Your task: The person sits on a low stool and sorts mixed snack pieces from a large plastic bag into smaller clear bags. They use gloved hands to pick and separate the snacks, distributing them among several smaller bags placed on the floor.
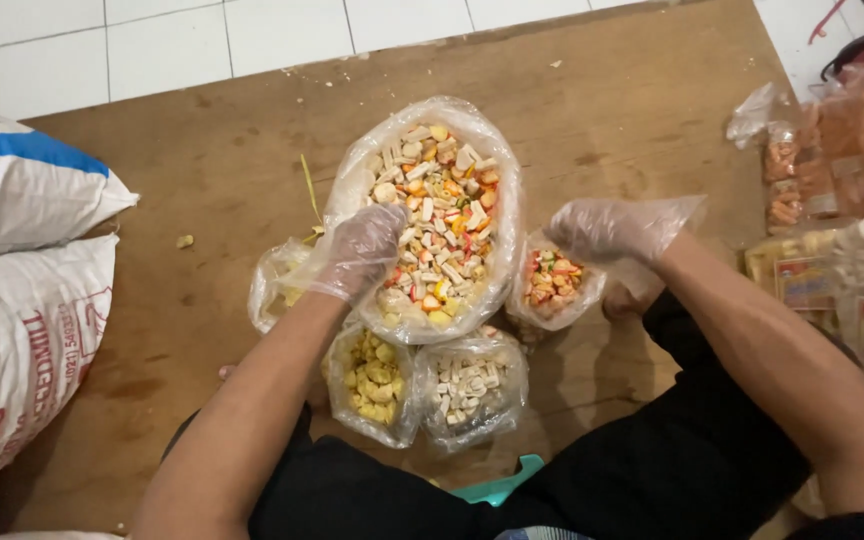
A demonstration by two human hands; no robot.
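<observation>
Warm dim indoor light, soft shadows, slight blur

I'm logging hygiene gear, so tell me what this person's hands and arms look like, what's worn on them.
Both the left hand and the right hand wear loose, thin, clear plastic gloves, crinkled and baggy, ending around the wrists. The forearms are bare, with no sleeves, watch or jewellery showing.

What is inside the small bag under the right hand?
The small bag holds orange, red and green snack pieces. The gloved right hand covers its mouth, so the upper contents and how full it is stay hidden.
</observation>
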